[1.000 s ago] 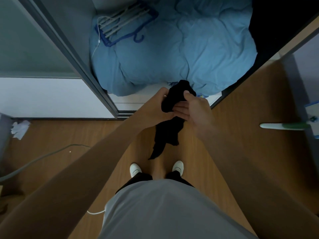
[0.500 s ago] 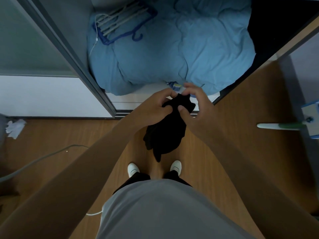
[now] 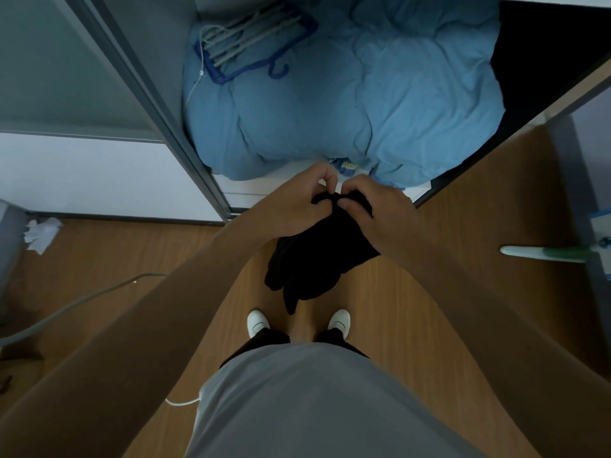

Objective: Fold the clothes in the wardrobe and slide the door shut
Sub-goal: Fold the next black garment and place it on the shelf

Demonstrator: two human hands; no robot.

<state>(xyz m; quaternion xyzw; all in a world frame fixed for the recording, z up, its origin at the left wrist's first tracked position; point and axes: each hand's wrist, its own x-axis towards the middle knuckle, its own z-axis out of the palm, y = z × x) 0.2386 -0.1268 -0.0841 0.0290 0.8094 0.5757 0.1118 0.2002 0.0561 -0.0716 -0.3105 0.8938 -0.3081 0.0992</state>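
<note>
White shoes (image 3: 258, 322) on the wood floor (image 3: 413, 309), nearest, below the hands. Black garment (image 3: 317, 259) hangs from both hands, long axis running down from the fingers, loose end pointing at the shoes. Left hand (image 3: 291, 209) and right hand (image 3: 383, 216) close together, fingers curled, each pinching the bunched top edge. Beyond the hands: blue duvet (image 3: 347, 94) in the open wardrobe, hangers (image 3: 251, 41) on it. Sliding door (image 3: 66, 67) far left.
</note>
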